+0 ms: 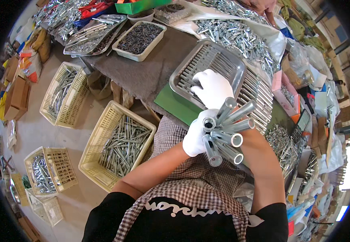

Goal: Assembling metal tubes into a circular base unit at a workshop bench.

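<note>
My left hand (198,135), in a white glove, is closed round a bundle of several shiny metal tubes (227,139). Their round ends fan out toward me, and the bundle covers part of my right forearm. My right hand (214,88), also gloved in white, is over the near left part of a metal tray (236,60). Its fingers are curled together at the thin metal rods (204,56) lined up in that tray; what they pinch, if anything, is hidden. Beside the tray, to the right, lies a row of long metal rods (257,97).
A green board (173,104) lies under the tray. Black screws fill a cream tub (139,39); loose metal sleeves are heaped on white sheeting (277,38). Cream crates (92,155) of metal rods stand on the floor at left. A pink box (279,82) sits at right. Another person's arm (271,18) shows at the far side.
</note>
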`<state>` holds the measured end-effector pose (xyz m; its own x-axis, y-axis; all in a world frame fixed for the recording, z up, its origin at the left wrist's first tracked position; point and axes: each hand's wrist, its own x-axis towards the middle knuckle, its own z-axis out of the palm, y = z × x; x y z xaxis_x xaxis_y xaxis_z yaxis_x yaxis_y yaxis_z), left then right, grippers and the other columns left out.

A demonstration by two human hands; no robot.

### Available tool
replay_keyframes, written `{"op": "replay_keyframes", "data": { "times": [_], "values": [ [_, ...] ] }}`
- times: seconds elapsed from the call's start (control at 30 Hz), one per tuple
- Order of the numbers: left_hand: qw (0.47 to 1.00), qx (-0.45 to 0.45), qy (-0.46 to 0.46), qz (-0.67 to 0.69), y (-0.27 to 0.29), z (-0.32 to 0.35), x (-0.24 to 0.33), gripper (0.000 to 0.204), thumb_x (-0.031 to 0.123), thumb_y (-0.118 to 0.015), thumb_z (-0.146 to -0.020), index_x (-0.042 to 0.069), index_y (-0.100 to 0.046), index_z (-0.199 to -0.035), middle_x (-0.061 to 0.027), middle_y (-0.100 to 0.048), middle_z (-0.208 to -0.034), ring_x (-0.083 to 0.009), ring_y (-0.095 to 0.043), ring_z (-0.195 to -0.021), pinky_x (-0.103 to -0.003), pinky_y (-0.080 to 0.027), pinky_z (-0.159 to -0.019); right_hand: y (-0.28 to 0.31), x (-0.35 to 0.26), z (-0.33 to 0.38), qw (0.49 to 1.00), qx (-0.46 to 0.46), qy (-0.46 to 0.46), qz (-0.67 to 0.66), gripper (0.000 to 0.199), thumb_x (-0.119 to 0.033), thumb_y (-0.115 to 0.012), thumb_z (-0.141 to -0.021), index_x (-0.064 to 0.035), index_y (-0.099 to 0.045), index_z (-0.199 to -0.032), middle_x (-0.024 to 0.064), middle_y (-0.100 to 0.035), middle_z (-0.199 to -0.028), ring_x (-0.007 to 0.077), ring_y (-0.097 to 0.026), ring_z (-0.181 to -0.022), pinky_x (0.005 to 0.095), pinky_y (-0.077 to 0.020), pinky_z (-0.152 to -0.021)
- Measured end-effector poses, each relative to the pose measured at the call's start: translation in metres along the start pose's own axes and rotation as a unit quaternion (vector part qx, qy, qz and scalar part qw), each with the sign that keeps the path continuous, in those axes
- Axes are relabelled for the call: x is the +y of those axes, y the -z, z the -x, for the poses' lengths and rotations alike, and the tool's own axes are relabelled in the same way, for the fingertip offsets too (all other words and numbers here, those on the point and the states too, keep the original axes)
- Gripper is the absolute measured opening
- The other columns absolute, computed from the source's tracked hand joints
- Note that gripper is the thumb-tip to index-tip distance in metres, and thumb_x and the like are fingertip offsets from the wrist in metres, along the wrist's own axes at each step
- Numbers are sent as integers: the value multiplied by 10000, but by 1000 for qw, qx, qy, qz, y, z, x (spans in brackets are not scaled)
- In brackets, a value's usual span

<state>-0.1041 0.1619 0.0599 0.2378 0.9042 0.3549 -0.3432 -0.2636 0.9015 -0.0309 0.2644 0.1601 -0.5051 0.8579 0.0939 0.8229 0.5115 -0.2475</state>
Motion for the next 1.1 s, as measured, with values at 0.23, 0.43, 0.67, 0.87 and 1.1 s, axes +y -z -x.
{"op": "replay_keyframes", "data": {
  "times": [0.23,0.43,0.67,0.87,1.1],
  "values": [
    [987,0,92,128,-4,-9,22,456,60,-722,-696,4,-554,-1116,-61,-615,-968,-139,-570,-847,-275,-475,-782,3,-4,0,998,12,-65,-15,207,-222,-640,-796,-67,-636,-932,146,-627,-877,334,-608,-849,428,-474,-766],
    [995,41,-57,-73,-10,-14,30,265,312,-468,-911,58,-546,-913,-95,-600,-763,-207,-575,-527,-312,-501,-438,2,8,0,999,15,-26,-33,242,-197,-643,-761,-76,-669,-968,122,-659,-875,286,-639,-810,381,-506,-745],
    [998,28,18,-48,-1,-1,5,504,114,-768,-672,7,-547,-1112,-102,-604,-1011,-221,-600,-893,-317,-486,-805,59,46,24,801,189,-127,-554,273,-122,-649,-816,49,-640,-1029,37,-648,-853,77,-590,-718,211,-474,-588],
    [996,17,-34,-81,3,2,-11,633,139,-797,-664,16,-481,-1199,-136,-602,-1094,-257,-615,-958,-333,-485,-841,99,72,58,593,261,-44,-761,185,-62,-560,-884,-42,-549,-1067,74,-625,-926,150,-610,-774,292,-514,-635],
    [999,14,3,-51,-2,0,-7,656,144,-800,-648,43,-476,-1209,-155,-621,-1026,-310,-631,-909,-359,-499,-807,151,-17,94,750,324,74,-572,514,-5,-498,-825,44,-380,-1322,136,-599,-1031,168,-617,-789,271,-540,-651]
  ]
}}
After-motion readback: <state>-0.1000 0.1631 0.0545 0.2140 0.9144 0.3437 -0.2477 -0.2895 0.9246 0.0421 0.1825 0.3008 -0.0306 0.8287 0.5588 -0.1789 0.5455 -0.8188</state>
